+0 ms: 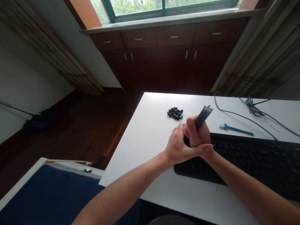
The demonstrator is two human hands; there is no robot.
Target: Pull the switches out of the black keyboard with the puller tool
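Note:
My right hand [205, 132] is closed around a dark grey bar-shaped tool [202, 117], its thumb lying along the side. Small metal prongs show at the tool's upper end, which tilts up and to the right; the lower end is hidden in the fist. My left hand [175, 143] wraps round the right hand and wrist from the left, its thumb across the wrist. Both hands are above the left end of a black keyboard [248, 154]. Beyond them, to the left, lies a small pile of loose black keycaps [175, 113].
A blue brush [236, 128] with white bristles lies behind the keyboard. Black cables [254, 109] and a thin bent metal piece [274, 128] rest on the white table [133, 150]. Left of the table is a dark blue surface with a pale frame [51, 193].

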